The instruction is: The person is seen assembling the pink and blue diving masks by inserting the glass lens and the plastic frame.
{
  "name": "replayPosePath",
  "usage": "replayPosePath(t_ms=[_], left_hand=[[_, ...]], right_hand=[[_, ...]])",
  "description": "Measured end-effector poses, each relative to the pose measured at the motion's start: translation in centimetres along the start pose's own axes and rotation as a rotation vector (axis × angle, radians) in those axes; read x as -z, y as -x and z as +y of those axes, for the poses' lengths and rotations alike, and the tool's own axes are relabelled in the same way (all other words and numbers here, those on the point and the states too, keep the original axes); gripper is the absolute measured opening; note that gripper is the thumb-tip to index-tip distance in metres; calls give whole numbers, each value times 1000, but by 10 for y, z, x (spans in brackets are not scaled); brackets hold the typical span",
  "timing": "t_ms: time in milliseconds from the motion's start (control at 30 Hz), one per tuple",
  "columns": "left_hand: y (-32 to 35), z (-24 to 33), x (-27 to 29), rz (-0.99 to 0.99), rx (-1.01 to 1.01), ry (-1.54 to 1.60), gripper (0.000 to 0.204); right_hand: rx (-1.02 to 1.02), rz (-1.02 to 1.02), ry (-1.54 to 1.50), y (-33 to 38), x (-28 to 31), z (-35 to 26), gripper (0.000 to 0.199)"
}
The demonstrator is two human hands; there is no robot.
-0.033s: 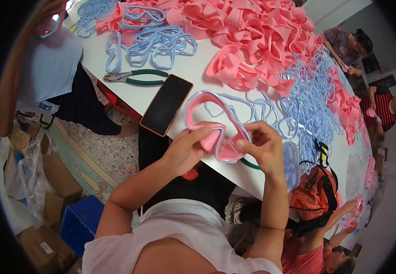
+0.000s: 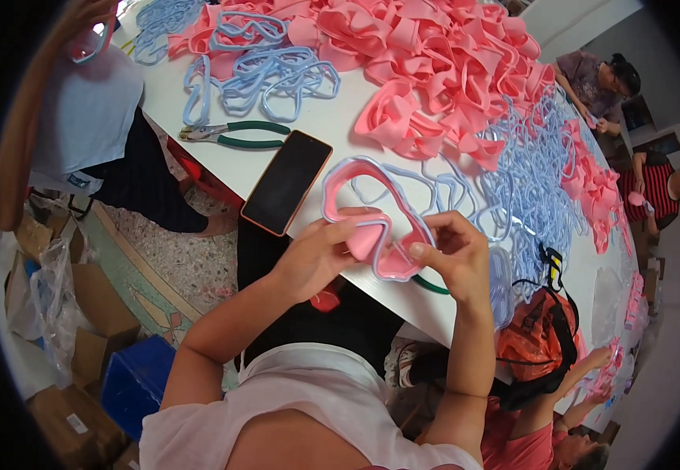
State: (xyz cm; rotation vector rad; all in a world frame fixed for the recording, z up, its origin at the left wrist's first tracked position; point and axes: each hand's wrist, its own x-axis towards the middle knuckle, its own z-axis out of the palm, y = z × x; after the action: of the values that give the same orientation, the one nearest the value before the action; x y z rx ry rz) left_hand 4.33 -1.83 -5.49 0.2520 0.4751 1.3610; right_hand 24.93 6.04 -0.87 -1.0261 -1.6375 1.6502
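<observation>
Between my hands is a soft pink goggle-shaped piece (image 2: 361, 241) with a light-blue rim along its edge. My left hand (image 2: 318, 254) pinches the piece at its near left, thumb on top by the inward bend. On the other side my right hand (image 2: 456, 252) grips the rim between thumb and fingers. The piece is held tilted above the table's near edge, its larger loop pointing away from me. Just under my right hand, part of a green handle (image 2: 432, 285) shows; the rest of that tool is hidden.
A phone (image 2: 286, 182) and green-handled pliers (image 2: 238, 134) lie left on the white table (image 2: 332, 117). Beyond are heaped pink pieces (image 2: 434, 63) and light-blue rims (image 2: 524, 192). An orange bag (image 2: 540, 333) sits right. A person (image 2: 89, 117) stands left; other people work at right.
Both hands and the held piece have shifted very slightly to the right. The grip looks the same.
</observation>
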Motion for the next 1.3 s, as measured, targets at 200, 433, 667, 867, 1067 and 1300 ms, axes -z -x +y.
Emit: replayPosePath(t_ms=[200, 433, 667, 867, 1067, 1300], left_hand=[[0, 63, 0, -80, -236, -729, 72], [-10, 76, -3, -96, -591, -1559, 56], [-18, 67, -5, -56, -135, -932, 55], [-22, 63, -3, 19, -92, -901, 50], [-17, 66, -6, -19, -140, -1050, 55], [2, 90, -3, -496, -867, -1504, 73]], right_hand=[[88, 22, -9, 6, 2, -12, 33], [58, 55, 88, 2, 8, -14, 34], [36, 52, 139, 3, 12, -11, 34], [89, 67, 137, 8, 7, -7, 34], [86, 107, 103, 5, 16, 7, 34], [76, -35, -68, 8, 21, -6, 33]])
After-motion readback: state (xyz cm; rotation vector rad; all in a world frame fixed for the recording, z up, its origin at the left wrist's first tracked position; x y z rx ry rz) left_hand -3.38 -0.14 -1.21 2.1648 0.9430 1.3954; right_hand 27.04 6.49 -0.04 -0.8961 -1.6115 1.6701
